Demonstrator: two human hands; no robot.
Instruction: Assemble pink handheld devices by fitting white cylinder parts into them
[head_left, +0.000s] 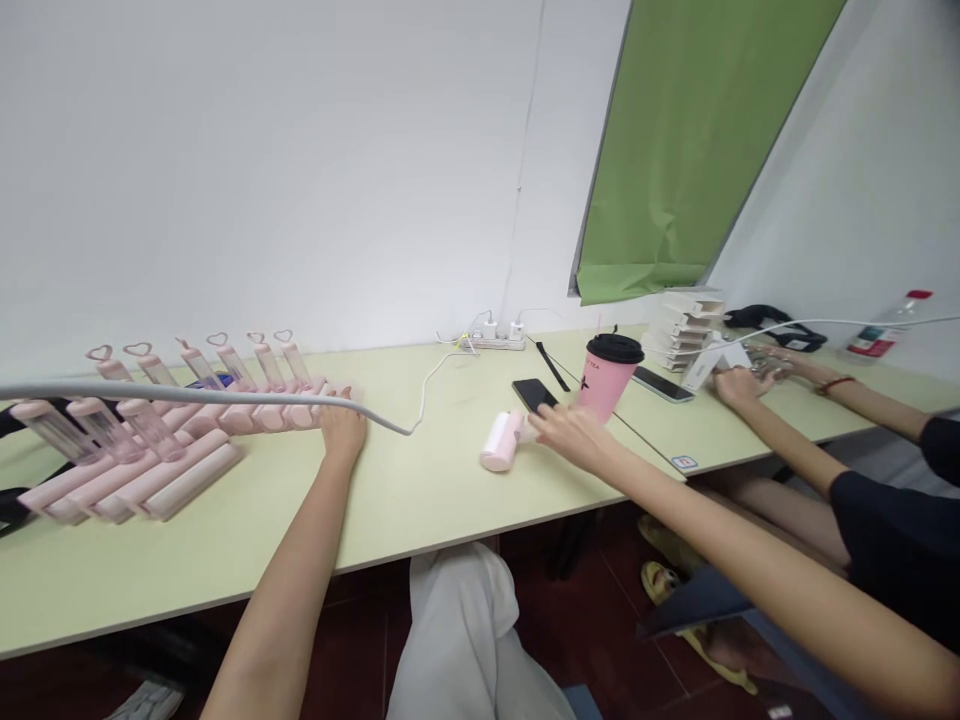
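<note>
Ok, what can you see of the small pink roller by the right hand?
The small pale-pink plastic roller with a white cylindrical roll lies on its side on the pale green tabletop, in front of a black phone and left of a pink cup with a black lid. The right hand reaches its handle end; fingertips seem to touch it.

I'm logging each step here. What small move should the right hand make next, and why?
Probably close the right hand on the loose pink roller. Its fingers are open right at the roller, which lies alone on the table, while the left hand rests at the end of the roller row.
</note>
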